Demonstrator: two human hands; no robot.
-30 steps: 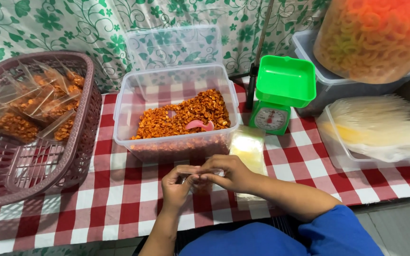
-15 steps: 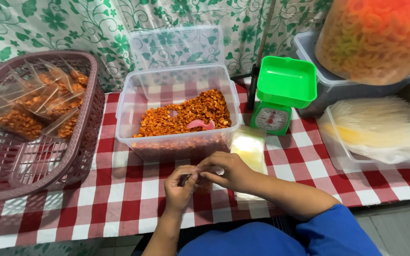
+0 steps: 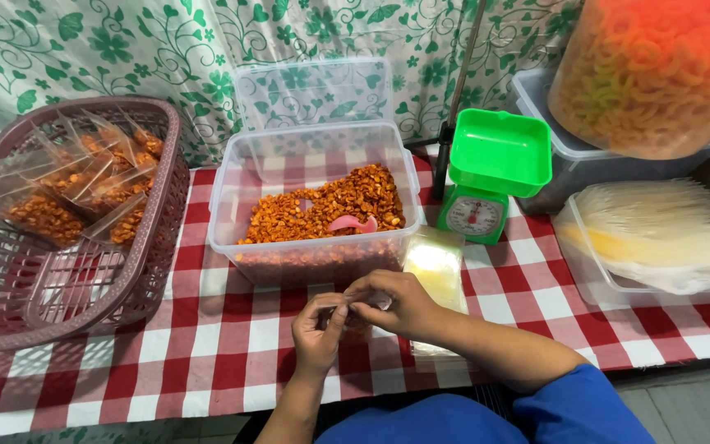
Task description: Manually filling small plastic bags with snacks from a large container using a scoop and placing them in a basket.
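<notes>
Checked cloth (image 3: 232, 362) free left of both hands, left hand (image 3: 318, 329) and right hand (image 3: 392, 300) pinching a small bag (image 3: 361, 316).

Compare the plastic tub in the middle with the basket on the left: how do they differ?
The tub has clear, solid walls; the basket is dull pink with slotted walls. The tub holds loose orange snack with a pink scoop; the basket holds the snack sealed in small clear bags. Both stand on the checked tablecloth.

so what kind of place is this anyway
Probably a small home or stall table where snacks get packed for sale. A clear plastic tub holds orange fried snack, a small green kitchen scale stands beside it, and a purple plastic basket holds filled clear packets.
</notes>
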